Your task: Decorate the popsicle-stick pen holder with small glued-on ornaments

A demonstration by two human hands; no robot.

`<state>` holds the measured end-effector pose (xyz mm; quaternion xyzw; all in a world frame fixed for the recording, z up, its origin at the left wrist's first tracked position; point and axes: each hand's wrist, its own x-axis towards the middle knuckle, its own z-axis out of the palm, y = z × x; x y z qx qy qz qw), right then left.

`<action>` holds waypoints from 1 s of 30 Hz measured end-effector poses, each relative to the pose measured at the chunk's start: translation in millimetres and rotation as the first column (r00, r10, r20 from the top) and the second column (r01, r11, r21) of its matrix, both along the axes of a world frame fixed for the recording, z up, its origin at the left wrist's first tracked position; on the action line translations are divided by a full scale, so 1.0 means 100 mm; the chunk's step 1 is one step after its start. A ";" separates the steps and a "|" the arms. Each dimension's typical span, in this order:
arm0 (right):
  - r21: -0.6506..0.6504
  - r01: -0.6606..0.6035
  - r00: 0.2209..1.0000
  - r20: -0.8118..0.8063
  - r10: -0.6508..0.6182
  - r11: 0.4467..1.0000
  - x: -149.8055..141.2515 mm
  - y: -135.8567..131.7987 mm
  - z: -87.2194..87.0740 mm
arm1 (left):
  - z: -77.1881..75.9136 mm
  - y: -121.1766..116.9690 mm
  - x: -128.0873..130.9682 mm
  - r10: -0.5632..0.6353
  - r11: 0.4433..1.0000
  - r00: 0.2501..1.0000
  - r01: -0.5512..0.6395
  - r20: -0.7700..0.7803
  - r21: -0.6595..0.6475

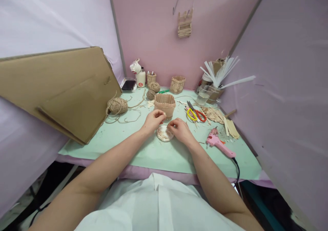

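In the head view a small round white dish (164, 137) with pale bits in it lies on the table in front of me. My right hand (180, 130) is closed in a pinch at the dish's right rim; what its fingertips hold, if anything, is too small to make out. My left hand (153, 121) pinches a tiny pale piece (164, 114) just above and behind the dish. Right behind that hand stands a woven-looking tan basket (164, 103), upright, its lower left part hidden by my fingers.
Yellow-and-red-handled scissors (196, 114) and a pink glue gun (219, 145) with a black cord lie to the right. A twine ball (117, 105) with loose strands sits left, beside a leaning cardboard sheet (69, 91). A clear plastic cup (203, 95) stands at the back right.
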<state>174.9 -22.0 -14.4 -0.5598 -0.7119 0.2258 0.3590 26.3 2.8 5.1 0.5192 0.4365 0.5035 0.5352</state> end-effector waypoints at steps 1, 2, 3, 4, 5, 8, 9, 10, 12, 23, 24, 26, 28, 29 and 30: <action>0.007 -0.020 0.999 0.033 0.020 1.000 0.01 -0.01 0.00 | 0.00 0.00 0.00 -0.001 1.000 1.000 0.001 -0.002 0.002; 0.005 -0.049 0.997 0.053 0.049 0.999 0.02 -0.02 0.01 | 0.00 0.00 0.00 0.001 1.000 1.000 -0.001 -0.004 0.001; -0.007 -0.090 0.994 0.066 0.090 0.996 0.03 -0.03 0.03 | 0.00 0.00 0.00 0.004 1.000 1.000 -0.004 -0.005 -0.002; -0.026 -0.137 0.987 0.076 0.139 0.990 0.04 -0.05 0.04 | 0.01 0.00 0.00 0.008 1.000 1.000 -0.008 -0.006 -0.008; -0.047 -0.189 0.977 0.088 0.192 0.981 0.06 -0.07 0.06 | 0.01 0.00 -0.01 0.010 1.000 1.000 -0.010 -0.010 -0.013; -0.086 -0.304 0.938 0.145 0.314 0.949 0.07 -0.11 0.11 | 0.02 0.00 -0.01 0.007 1.000 1.000 -0.008 -0.020 -0.022; -0.085 -0.325 0.927 0.168 0.336 0.942 0.07 -0.11 0.12 | 0.03 0.00 -0.01 0.004 1.000 1.000 -0.005 -0.020 -0.024; -0.080 -0.344 0.917 0.187 0.353 0.936 0.07 -0.12 0.13 | 0.03 -0.01 -0.01 0.003 1.000 1.000 -0.004 -0.020 -0.026; -0.066 -0.375 0.900 0.212 0.380 0.925 0.06 -0.13 0.12 | 0.04 -0.01 -0.01 0.005 1.000 1.000 -0.006 -0.017 -0.030; -0.056 -0.084 0.892 -0.450 0.050 0.995 0.00 -0.05 0.13 | -0.01 -0.01 0.00 -0.014 0.999 0.999 0.015 0.029 -0.038; -0.095 -0.042 0.825 -0.565 -0.019 0.995 -0.02 -0.03 0.13 | -0.02 -0.02 0.01 -0.028 0.999 0.998 0.031 0.047 -0.044; -0.179 -0.016 0.677 -0.726 -0.121 0.984 -0.07 0.01 0.13 | -0.04 -0.04 0.04 -0.057 0.996 0.995 0.062 0.084 -0.063; -0.234 -0.037 0.558 -0.811 -0.174 0.972 -0.14 0.02 0.12 | -0.06 -0.06 0.08 -0.079 0.992 0.989 0.090 0.124 -0.090; -0.247 -0.054 0.516 -0.836 -0.185 0.967 -0.18 0.03 0.11 | -0.06 -0.08 0.09 -0.085 0.989 0.986 0.101 0.146 -0.104; -0.253 -0.066 0.482 -0.855 -0.191 0.965 -0.21 0.03 0.11 | -0.06 -0.09 0.10 -0.085 0.987 0.982 0.106 0.168 -0.119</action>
